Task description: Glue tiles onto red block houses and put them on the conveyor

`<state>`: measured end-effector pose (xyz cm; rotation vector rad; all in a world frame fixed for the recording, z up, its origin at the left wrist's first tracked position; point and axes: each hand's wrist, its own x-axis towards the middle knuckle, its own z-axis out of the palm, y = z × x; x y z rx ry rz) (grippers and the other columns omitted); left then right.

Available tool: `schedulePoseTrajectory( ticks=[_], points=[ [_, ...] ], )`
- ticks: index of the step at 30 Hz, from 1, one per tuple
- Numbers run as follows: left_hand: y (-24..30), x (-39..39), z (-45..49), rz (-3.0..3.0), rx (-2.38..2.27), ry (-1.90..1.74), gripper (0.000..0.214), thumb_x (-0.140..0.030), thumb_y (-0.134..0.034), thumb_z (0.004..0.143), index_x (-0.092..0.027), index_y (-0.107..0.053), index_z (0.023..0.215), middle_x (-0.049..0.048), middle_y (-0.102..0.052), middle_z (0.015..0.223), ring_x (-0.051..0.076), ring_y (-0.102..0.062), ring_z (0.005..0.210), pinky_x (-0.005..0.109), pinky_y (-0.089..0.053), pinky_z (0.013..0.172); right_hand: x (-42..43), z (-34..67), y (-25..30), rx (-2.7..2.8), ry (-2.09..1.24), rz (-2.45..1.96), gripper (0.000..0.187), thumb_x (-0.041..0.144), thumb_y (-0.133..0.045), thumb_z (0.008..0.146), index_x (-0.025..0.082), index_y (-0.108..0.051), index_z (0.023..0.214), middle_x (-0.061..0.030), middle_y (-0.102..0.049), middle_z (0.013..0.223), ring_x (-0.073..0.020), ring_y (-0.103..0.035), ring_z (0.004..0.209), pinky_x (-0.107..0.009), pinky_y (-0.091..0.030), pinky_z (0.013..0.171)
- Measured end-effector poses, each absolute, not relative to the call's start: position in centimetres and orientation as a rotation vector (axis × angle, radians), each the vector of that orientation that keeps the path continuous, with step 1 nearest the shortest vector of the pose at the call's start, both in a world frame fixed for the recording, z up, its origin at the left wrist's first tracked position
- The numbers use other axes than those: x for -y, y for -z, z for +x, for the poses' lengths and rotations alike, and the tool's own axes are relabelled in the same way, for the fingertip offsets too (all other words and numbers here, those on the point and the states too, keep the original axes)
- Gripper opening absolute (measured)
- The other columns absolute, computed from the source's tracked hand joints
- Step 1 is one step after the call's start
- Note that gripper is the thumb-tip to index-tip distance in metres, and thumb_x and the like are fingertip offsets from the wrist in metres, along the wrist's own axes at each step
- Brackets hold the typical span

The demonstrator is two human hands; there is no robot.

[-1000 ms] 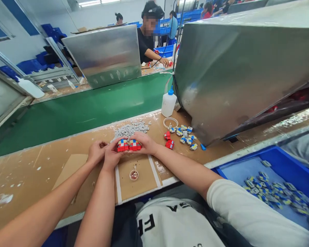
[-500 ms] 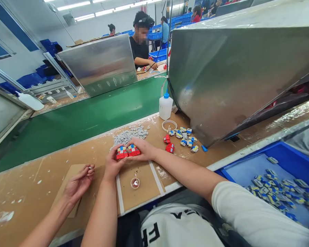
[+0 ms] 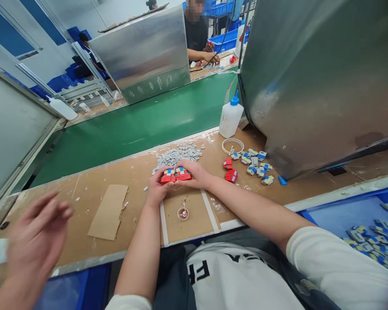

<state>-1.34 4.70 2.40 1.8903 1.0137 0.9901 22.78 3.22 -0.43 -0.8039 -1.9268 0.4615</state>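
Both my hands hold one cluster of red, blue and yellow bricks (image 3: 176, 175) just above the brown bench. My left hand (image 3: 155, 191) cups it from below on the left, fingers curled. My right hand (image 3: 196, 174) wraps over its right side. A pile of small grey pieces (image 3: 176, 156) lies just behind it. A small round cup (image 3: 183, 213) sits on the taped cardboard pad (image 3: 189, 224) under my hands. Another person's hand (image 3: 35, 241), blurred with fingers spread, hovers at the near left, apart from the bricks.
Two red brick pieces (image 3: 230, 169) and several blue-yellow pieces (image 3: 257, 162) lie to the right, beside a white ring (image 3: 233, 145) and a blue-capped glue bottle (image 3: 230, 117). A large metal hood (image 3: 310, 73) looms right. A green conveyor (image 3: 132, 125) runs behind. A cardboard scrap (image 3: 109, 211) lies left; a blue bin (image 3: 368, 228) holds pieces.
The other person's hand has drawn away from the brick cluster, back to the left and near the camera. My two hands keep hold of the cluster. The view has tilted down and left.
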Motion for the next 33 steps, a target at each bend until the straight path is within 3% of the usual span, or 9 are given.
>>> schedulePoseTrajectory(
  ticks=[9,14,26,33],
  points=[
    [-1.7,-4.4,1.1,1.771,-0.779,-1.127,0.061,-0.064,-0.086,0.074,-0.019,-0.072,0.113,0.0108,-0.074,0.107,0.026,-0.069,0.095,0.035,-0.056,0.086,-3.2,22.9,0.3,1.957,-0.343,-0.751,0.047,0.062,-0.064,0.096,0.02,-0.057,0.116,-0.0098,-0.066,0.1,-0.0249,-0.063,0.091,-0.037,-0.051,0.082],
    [-1.8,-4.3,1.2,1.76,-0.807,-1.143,0.065,-0.068,-0.089,0.067,-0.02,-0.074,0.109,0.0101,-0.074,0.106,0.028,-0.068,0.097,0.037,-0.055,0.089,-3.2,23.0,0.1,1.986,-0.324,-0.782,0.054,0.068,-0.063,0.094,0.019,-0.058,0.116,-0.0115,-0.066,0.102,-0.0261,-0.063,0.096,-0.04,-0.052,0.086],
    [-2.4,-4.0,1.0,1.774,-0.808,-1.105,0.062,-0.065,-0.089,0.07,-0.021,-0.074,0.111,0.0113,-0.074,0.11,0.03,-0.07,0.101,0.038,-0.057,0.09,-3.4,23.1,0.0,2.041,-0.301,-0.798,0.053,0.063,-0.07,0.091,0.019,-0.058,0.117,-0.0107,-0.066,0.099,-0.0254,-0.062,0.092,-0.038,-0.052,0.082],
    [-5.5,-4.8,1.4,1.677,-0.947,-1.084,0.052,-0.052,-0.077,0.088,-0.023,-0.064,0.129,0.0131,-0.067,0.135,0.03,-0.067,0.12,0.04,-0.057,0.1,-3.5,22.2,0.2,1.858,-0.433,-0.815,0.054,0.062,-0.072,0.089,0.018,-0.059,0.117,-0.0107,-0.068,0.103,-0.024,-0.065,0.096,-0.038,-0.054,0.089]
  ],
)
